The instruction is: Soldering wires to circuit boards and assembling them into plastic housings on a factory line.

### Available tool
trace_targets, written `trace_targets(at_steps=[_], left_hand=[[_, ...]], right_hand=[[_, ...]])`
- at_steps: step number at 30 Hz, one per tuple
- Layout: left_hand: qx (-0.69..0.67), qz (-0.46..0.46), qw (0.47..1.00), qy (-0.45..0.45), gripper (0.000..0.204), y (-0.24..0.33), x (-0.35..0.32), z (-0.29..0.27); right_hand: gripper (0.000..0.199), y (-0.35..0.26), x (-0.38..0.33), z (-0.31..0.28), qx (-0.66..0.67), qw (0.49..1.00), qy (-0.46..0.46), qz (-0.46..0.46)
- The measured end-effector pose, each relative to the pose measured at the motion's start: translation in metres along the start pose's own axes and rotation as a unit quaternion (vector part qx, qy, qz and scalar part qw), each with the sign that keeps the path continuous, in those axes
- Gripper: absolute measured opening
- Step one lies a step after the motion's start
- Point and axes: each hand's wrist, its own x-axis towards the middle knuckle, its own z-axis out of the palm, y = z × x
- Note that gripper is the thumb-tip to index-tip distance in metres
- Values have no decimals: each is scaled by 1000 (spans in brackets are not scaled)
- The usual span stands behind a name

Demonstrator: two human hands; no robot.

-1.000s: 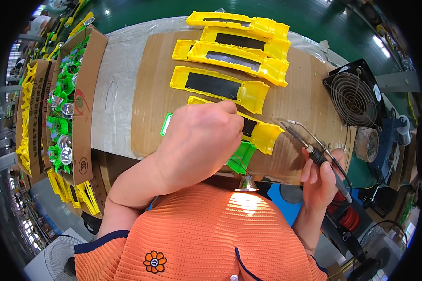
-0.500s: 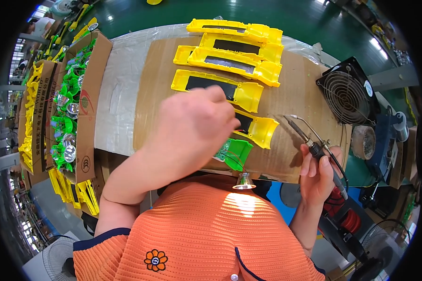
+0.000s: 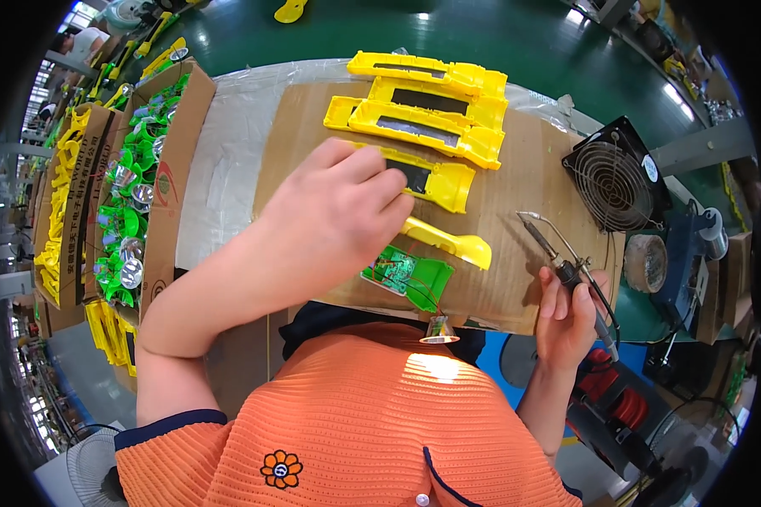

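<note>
My left hand (image 3: 342, 203) is closed, its fingertips hidden beneath it. From under it runs a yellow plastic casing half (image 3: 457, 242), tipped on its side and gripped at the covered end. Just below lies a green casing half (image 3: 429, 281) with a green circuit board (image 3: 395, 269) in it. Thin red and black wires lead from the board to a silvery lamp reflector (image 3: 440, 330) at the cardboard's near edge. On the right, my right hand (image 3: 566, 317) is wrapped round a soldering iron (image 3: 569, 272) with a thin metal feed tube; its tip points up and left, touching nothing.
Several yellow casing halves (image 3: 461, 139) with dark panels lie in a row on the cardboard sheet (image 3: 524, 198). A black fan (image 3: 615, 177) and a round pot (image 3: 645, 260) stand right. At left, a carton (image 3: 186, 127) holds green lamp parts; another holds yellow ones.
The nearest yellow casing half has tipped from showing its dark panel to its side. My left hand has shifted slightly left and down, uncovering more of the circuit board. My right hand keeps the iron.
</note>
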Motion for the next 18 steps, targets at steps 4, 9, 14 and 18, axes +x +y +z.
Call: trace_targets(at_steps=[4,9,14,18], left_hand=[[-184,-36,982,-20,51,-2,-36,14],[-295,-42,954,33,51,-9,-57,32],[-172,-101,955,221,48,-86,14,8],[-63,-155,949,268,45,-187,96,40]], right_hand=[[17,0,-3,-3,3,1000,12,-6],[16,1,3,0,12,1000,15,3],[17,-2,0,1,18,998,55,-13],[18,-1,1,5,24,999,45,-16]])
